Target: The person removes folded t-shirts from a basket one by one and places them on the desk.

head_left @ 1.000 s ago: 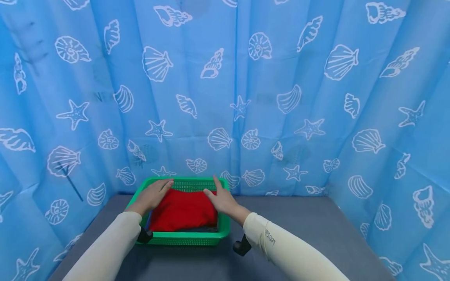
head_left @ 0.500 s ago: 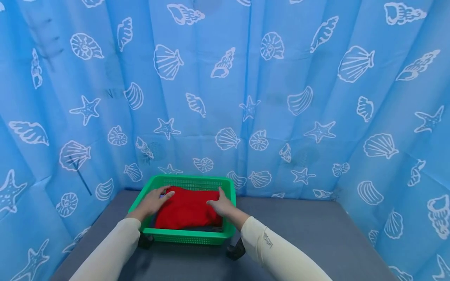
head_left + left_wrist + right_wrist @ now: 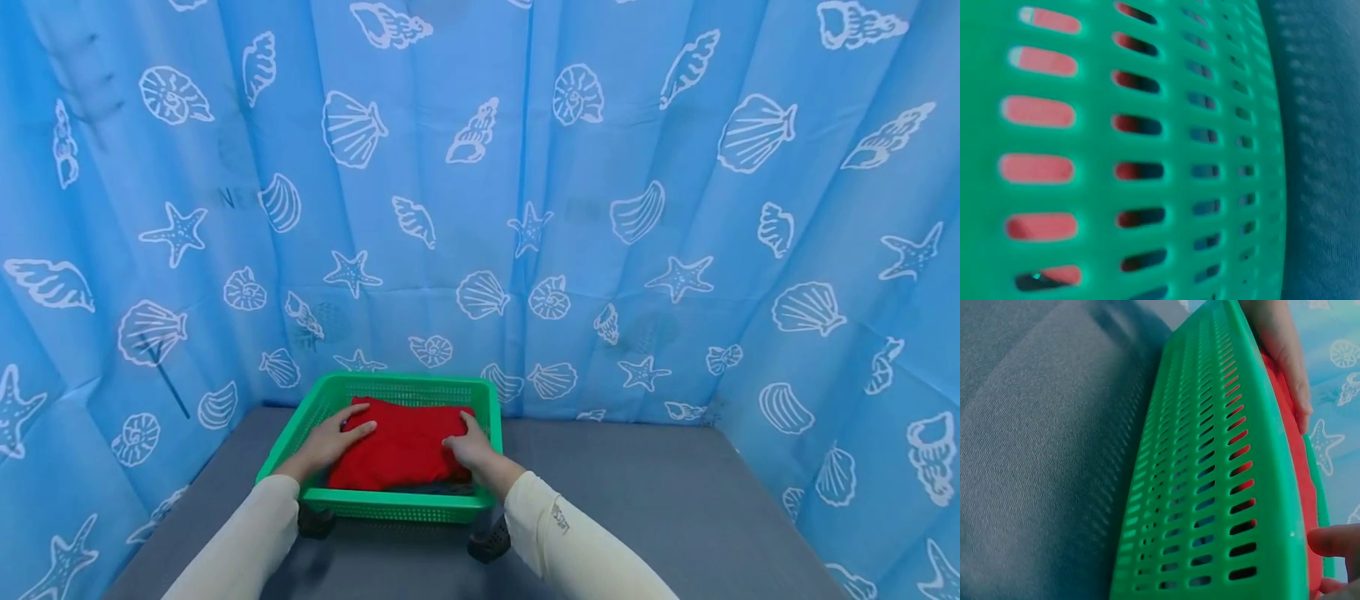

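A folded red cloth (image 3: 401, 446) lies in a green plastic basket (image 3: 397, 500), over something darker that shows along its front edge. My left hand (image 3: 322, 443) grips the cloth's left side, thumb on top. At the right side my right hand (image 3: 474, 450) holds the cloth, its thumb pointing inward. The right wrist view catches the left hand (image 3: 1285, 356) above the red fabric (image 3: 1300, 481) and fingertips of the right hand (image 3: 1338, 544) against it. In the left wrist view the basket's slotted wall (image 3: 1097, 144) hides the left hand; red shows through the slots.
The basket stands on a grey table surface (image 3: 615, 500), close to its back edge. A blue curtain (image 3: 480, 208) with white shells and starfish hangs behind and at both sides. A dark wrist camera (image 3: 489, 542) sits below the right wrist, near the basket's front right corner.
Both hands have come down and inward, from above the basket's sides onto the cloth's left and right edges. The head view has shifted slightly. The basket stays in place.
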Tool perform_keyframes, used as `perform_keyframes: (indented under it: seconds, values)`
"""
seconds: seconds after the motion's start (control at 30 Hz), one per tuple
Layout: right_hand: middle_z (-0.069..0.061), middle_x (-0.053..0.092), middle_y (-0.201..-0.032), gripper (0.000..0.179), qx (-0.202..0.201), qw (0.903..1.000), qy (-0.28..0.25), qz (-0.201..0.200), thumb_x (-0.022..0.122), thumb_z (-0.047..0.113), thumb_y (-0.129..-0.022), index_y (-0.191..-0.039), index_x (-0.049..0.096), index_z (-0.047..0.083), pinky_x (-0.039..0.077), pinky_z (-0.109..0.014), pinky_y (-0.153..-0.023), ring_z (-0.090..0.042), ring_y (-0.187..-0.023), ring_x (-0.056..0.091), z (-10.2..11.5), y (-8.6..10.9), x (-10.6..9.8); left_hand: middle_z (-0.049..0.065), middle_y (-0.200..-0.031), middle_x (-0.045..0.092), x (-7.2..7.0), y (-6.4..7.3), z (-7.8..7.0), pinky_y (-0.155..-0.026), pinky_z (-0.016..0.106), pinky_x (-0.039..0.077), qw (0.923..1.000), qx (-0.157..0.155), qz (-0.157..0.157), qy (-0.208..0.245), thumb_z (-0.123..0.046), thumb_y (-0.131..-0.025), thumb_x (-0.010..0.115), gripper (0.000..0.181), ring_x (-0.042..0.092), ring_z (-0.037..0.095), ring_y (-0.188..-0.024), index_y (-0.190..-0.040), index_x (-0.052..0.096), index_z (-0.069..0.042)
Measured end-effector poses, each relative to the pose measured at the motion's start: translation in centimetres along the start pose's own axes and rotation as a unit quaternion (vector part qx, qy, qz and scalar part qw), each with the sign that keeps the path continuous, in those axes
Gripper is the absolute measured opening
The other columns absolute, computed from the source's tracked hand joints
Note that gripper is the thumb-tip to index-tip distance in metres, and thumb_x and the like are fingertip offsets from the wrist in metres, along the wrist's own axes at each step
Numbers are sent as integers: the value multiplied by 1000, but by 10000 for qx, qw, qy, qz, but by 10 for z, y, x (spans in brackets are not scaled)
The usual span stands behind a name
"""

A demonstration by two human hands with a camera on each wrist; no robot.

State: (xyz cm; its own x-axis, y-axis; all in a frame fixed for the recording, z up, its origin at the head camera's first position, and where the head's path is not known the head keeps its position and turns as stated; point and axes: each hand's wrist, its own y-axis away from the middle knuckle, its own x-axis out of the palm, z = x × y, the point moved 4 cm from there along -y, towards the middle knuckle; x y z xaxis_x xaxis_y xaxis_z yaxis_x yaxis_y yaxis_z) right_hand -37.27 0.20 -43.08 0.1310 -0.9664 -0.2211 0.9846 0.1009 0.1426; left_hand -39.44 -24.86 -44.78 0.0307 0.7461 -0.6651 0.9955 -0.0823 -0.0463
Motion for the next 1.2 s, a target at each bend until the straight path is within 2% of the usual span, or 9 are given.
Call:
perform_keyframes:
  seconds: [0.23,0.37,0.53,0.7,0.93,1.2]
  values:
    - [-23,37,-128,63,52,9999,-108,-65,54,1,-83,-140,29,9,45,-40,-74,-36,-103,45,-7,-3,2,18,-135,37,3,-1,-2,-84,48,41,9997,135,25,213,-46,-82,60,65,43,32,-111,-136,40,-16]
    - [-22,39,-125,62,-16,9999,-139,-20,55,0,-83,-139,31,12,45,-36,-68,-33,-97,48,-9,-4,4,20,-135,36,1,2,-4,-84,49,41,9992,218,66,314,-40,-83,62,62,42,34,-112,-135,42,-12]
    - [-22,40,-125,63,-67,9997,-245,-38,56,-2,-83,-139,32,13,47,-36,-69,-33,-96,50,-9,-3,5,22,-135,35,-3,5,-4,-87,52,39,9989,332,59,331,-35,-82,64,60,37,37,-117,-133,44,-10]
    - [-20,41,-124,64,-25,9995,-300,-118,58,-4,-83,-139,33,12,49,-36,-70,-31,-97,50,-8,-4,4,21,-136,35,-4,3,-1,-86,50,41,9986,313,88,420,-34,-82,65,59,36,37,-117,-132,45,-10]
    - [-19,44,-121,64,-40,9992,-390,-25,59,-4,-83,-140,32,13,50,-35,-68,-29,-93,52,-5,-1,2,22,-135,35,-5,-1,0,-81,45,45,9978,244,107,603,-32,-81,67,60,37,38,-116,-132,45,-9]
    - [-18,42,-125,63,38,9992,-393,-65,60,1,-84,-140,33,17,49,-35,-70,-28,-96,52,-3,-3,0,24,-137,31,-9,2,-6,-83,47,44,9980,279,109,563,-31,-81,67,62,31,43,-120,-134,43,-8]
